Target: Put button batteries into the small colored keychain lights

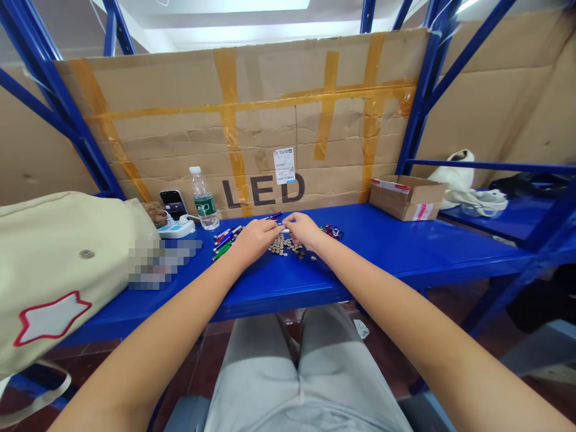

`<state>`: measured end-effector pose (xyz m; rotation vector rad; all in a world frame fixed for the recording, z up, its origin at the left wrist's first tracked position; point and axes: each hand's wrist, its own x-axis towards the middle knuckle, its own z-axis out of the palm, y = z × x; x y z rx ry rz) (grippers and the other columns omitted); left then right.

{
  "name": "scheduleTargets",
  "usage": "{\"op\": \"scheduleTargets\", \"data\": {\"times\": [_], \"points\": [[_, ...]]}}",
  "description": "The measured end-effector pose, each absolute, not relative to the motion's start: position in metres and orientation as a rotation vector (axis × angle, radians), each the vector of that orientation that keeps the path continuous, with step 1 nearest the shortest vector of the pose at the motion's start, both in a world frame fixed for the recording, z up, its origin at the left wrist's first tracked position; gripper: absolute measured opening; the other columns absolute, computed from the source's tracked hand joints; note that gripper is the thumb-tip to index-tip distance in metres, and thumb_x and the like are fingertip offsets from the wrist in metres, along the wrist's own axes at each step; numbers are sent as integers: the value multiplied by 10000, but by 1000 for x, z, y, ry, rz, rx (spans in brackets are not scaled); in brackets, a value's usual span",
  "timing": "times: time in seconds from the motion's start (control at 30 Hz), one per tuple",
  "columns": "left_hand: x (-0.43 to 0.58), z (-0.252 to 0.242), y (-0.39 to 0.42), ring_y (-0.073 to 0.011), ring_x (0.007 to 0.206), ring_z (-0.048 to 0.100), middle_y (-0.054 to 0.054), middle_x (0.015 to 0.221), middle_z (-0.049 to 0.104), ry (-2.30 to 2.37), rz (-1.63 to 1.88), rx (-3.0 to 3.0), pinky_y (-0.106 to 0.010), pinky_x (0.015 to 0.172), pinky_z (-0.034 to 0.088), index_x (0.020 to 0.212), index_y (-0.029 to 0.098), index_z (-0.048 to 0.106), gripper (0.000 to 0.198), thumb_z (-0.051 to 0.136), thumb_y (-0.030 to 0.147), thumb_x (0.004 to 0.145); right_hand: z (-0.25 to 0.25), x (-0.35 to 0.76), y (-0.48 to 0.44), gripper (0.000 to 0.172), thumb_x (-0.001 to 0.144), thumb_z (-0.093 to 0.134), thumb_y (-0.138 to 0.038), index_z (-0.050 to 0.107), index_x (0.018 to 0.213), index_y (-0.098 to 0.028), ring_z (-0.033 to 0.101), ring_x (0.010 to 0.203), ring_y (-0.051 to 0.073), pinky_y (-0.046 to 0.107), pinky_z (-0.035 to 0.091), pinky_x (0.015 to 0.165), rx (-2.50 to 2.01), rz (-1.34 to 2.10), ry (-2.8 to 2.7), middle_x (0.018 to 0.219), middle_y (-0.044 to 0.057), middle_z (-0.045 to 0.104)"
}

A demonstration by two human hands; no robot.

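Both my hands are pulled in close over the shelf, my left hand point(256, 237) and right hand point(306, 230) curled with the fingertips meeting around a small pale tube point(285, 230), which pokes out right between them, though it's too small here to tell exactly which fingers are pinching it. Just below my fingers is a loose pile of small brass-coloured discs point(283, 246), and that's the bit I'd worry about: they're flat and unconfined, so one careless wrist drag could scatter them, and any that reach the edge of the blue steel shelf point(382, 258) could drop to the floor. Left of my left hand lies a bunch of slim coloured pens or tubes point(225, 243), with a heap of coloured carabiners point(332, 232) off to the right, and a knock could roll those around too. The water bottle point(204, 199) stands right by a power strip point(177, 228) with a phone point(173, 204) beside it, so a tip-over would be bad news. As for containers, the bottle has water in it, the cardboard box point(407, 198) sits open-flapped but I can't see inside, and the canvas bag point(58, 270) hides whatever it holds.
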<state>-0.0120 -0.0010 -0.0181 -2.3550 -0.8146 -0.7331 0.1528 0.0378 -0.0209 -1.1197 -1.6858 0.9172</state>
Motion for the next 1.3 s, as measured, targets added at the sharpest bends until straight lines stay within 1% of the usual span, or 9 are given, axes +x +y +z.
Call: {"op": "scheduleTargets", "data": {"times": [0.1, 0.2, 0.3, 0.4, 0.67, 0.9, 1.17, 1.23, 1.3], "points": [[-11, -18, 1, -175, 851, 594, -96, 936, 653, -846, -799, -2387, -311, 777, 467, 1060, 162, 655, 268, 427, 227, 935, -23, 152, 42, 129, 820, 462, -174, 507, 700, -191, 360, 416, 97, 228, 336, 458, -1154, 989, -1690, 461, -55, 384], [-11, -18, 2, -169, 879, 603, -84, 948, 654, -984, -969, -2529, -294, 816, 473, 1052, 166, 667, 266, 455, 261, 922, -21, 155, 46, 112, 826, 487, -217, 526, 726, -186, 485, 573, 131, 247, 401, 579, -1147, 595, -1744, 584, -6, 519], [-13, -17, 1, -180, 891, 609, -67, 959, 670, -1195, -1079, -2638, -307, 854, 468, 1020, 183, 690, 272, 500, 331, 894, -16, 162, 47, 241, 904, 399, -310, 541, 760, -179, 540, 729, 160, 270, 405, 698, -1033, 260, -1803, 738, 45, 600], [-19, -15, 0, -192, 874, 610, -47, 945, 687, -1420, -1165, -2682, -315, 817, 480, 1020, 200, 699, 315, 523, 410, 867, -10, 176, 42, 379, 955, 292, -379, 555, 771, -178, 543, 724, 158, 260, 385, 690, -876, 199, -2007, 743, 44, 609], [-29, -15, 0, -187, 833, 606, -33, 901, 698, -1596, -1248, -2784, -301, 757, 482, 1067, 192, 692, 382, 532, 462, 850, -5, 182, 24, 275, 957, 336, -319, 559, 873, -181, 525, 719, 174, 262, 314, 645, -850, -44, -2406, 825, 68, 620], [-22, -14, -2, -177, 864, 605, -65, 923, 679, -1216, -1146, -2522, -293, 800, 457, 1019, 181, 697, 300, 492, 361, 896, -13, 164, 33, 274, 931, 339, -282, 451, 695, -197, 467, 650, 136, 253, 351, 649, -878, 279, -2195, 679, 6, 535], [-24, -12, 2, -202, 882, 592, -114, 975, 667, -1035, -696, -2320, -326, 767, 404, 1094, 192, 660, 322, 393, 297, 948, -15, 161, 30, 255, 927, 296, -277, 379, 692, -222, 204, 377, 91, 236, 224, 420, -936, 1255, -1918, 478, -82, 283], [-25, -12, 4, -196, 887, 594, -107, 972, 668, -1045, -782, -2362, -320, 781, 418, 1091, 197, 663, 328, 396, 319, 945, -14, 163, 30, 271, 934, 286, -284, 398, 696, -217, 258, 382, 97, 239, 255, 428, -945, 1155, -1962, 482, -69, 330], [-26, -12, 5, -185, 880, 599, -88, 946, 673, -1095, -949, -2432, -307, 798, 440, 1066, 200, 674, 341, 416, 377, 932, -13, 165, 30, 307, 949, 277, -312, 443, 714, -204, 396, 460, 114, 242, 325, 492, -935, 802, -2043, 547, -28, 456]]}}
